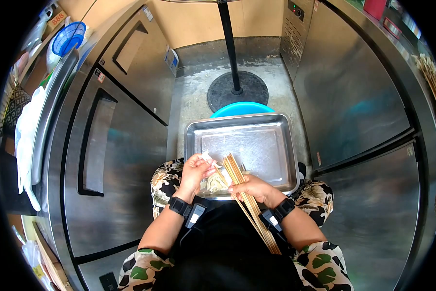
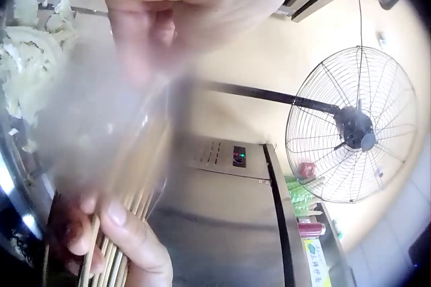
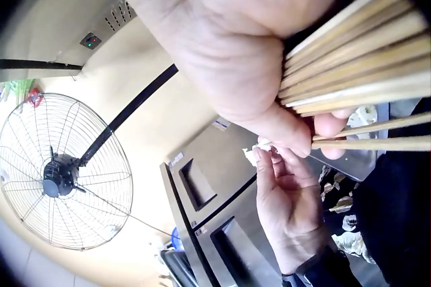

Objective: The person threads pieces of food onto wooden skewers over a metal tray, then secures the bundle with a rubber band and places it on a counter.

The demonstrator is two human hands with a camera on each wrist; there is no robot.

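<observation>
My right hand (image 1: 254,188) grips a bundle of thin bamboo skewers (image 1: 257,220), which slant from over the tray back toward my lap. In the right wrist view, one or two skewers stand apart from the bundle near the fingertips. The left hand (image 1: 193,174) pinches a ragged, whitish piece of food (image 1: 206,156) between thumb and fingers, just left of the skewer tips. Under both hands lies a shallow metal tray (image 1: 191,128). More pale, torn pieces (image 2: 30,51) are heaped at its near side, partly hidden by the hands in the head view.
The tray sits across the lap, over a blue basin (image 1: 242,107). Beyond is a black fan stand (image 1: 237,92). Steel refrigerators (image 1: 126,97) flank both sides. More skewers (image 1: 431,80) lie on the right counter; a blue basket (image 1: 68,39) is at upper left.
</observation>
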